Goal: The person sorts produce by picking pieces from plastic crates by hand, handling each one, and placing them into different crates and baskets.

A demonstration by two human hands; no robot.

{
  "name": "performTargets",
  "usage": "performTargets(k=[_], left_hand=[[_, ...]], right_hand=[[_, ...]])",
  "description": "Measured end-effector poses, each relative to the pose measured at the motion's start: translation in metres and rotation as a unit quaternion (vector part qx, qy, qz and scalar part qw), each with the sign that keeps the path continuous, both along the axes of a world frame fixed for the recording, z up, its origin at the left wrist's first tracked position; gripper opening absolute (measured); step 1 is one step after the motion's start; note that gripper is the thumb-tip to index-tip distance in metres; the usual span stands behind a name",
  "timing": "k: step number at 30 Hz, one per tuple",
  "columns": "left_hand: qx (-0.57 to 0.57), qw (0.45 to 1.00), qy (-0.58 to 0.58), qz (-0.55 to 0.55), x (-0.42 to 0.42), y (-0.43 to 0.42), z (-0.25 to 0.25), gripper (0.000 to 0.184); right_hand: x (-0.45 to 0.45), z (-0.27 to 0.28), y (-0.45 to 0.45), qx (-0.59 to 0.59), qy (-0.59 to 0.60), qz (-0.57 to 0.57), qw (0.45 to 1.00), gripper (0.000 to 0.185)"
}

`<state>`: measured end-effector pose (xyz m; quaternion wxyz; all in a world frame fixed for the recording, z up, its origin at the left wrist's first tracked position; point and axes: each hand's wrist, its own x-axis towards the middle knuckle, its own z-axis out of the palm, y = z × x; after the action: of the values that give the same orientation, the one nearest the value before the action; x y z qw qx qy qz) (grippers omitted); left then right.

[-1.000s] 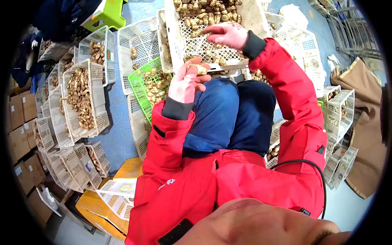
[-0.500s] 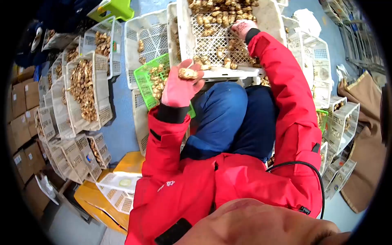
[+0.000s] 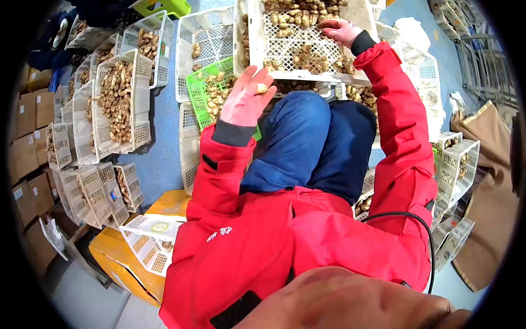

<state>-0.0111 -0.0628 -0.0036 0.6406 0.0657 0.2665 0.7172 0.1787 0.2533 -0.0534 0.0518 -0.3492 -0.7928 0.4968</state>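
A large white crate point(image 3: 368, 52) with brown knobbly roots point(image 3: 301, 17) in it stands beyond my knees. My left hand point(image 3: 246, 101), palm up with its fingers apart, has a small pale root point(image 3: 262, 88) lying on it near the fingers. It is above the right edge of a green basket point(image 3: 197, 101) that holds more roots. Inside the white crate, my right hand point(image 3: 342, 32) reaches over the mesh floor, its fingertips beside the upper roots. What its fingers touch is too small to make out.
Stacked white crates of roots point(image 3: 114, 104) stand at the left. An orange stool point(image 3: 112, 257) with a small white basket point(image 3: 145, 247) is at the lower left. Crates point(image 3: 452, 164), brown cloth point(image 3: 485, 219) and a metal rack point(image 3: 487, 71) are at the right. Cardboard boxes point(image 3: 26, 159) line the far left.
My left hand has tilted and moved slightly up and right with a root on it. My right hand has shifted slightly right, its fingers now stretched toward the left.
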Motion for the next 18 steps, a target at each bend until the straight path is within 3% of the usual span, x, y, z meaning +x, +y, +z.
performTargets(k=[3,5,7,10,11,12,17,18], left_hand=[[-0.080,0.984,0.157,-0.012,-0.008,-0.019,0.002,0.049],[-0.054,0.993,0.100,-0.021,-0.023,-0.037,-0.039,0.057],[-0.012,0.998,0.042,-0.055,-0.039,-0.057,-0.084,0.054],[-0.167,0.984,0.054,0.003,-0.040,-0.070,-0.094,0.048],[-0.158,0.987,0.041,0.009,-0.041,-0.069,-0.093,0.047],[-0.149,0.988,0.027,0.016,-0.042,-0.068,-0.092,0.046],[-0.137,0.983,-0.116,0.030,-0.053,-0.053,-0.093,0.055],[-0.109,0.982,-0.153,0.021,-0.055,-0.054,-0.093,0.065]], right_hand=[[0.013,0.005,0.011,0.094,-0.108,0.003,0.990,0.029],[0.024,0.004,0.013,0.076,-0.126,0.000,0.989,0.030],[0.026,0.001,0.013,0.145,-0.219,0.023,0.965,0.029],[0.018,-0.018,0.005,0.077,-0.289,0.038,0.954,0.030],[0.009,-0.020,-0.003,0.046,-0.340,0.044,0.938,0.031],[-0.001,-0.018,-0.009,0.098,-0.381,0.118,0.912,0.037],[-0.034,-0.058,-0.032,0.207,-0.395,0.176,0.878,0.044],[-0.039,-0.056,-0.035,0.218,-0.411,0.185,0.865,0.043]])
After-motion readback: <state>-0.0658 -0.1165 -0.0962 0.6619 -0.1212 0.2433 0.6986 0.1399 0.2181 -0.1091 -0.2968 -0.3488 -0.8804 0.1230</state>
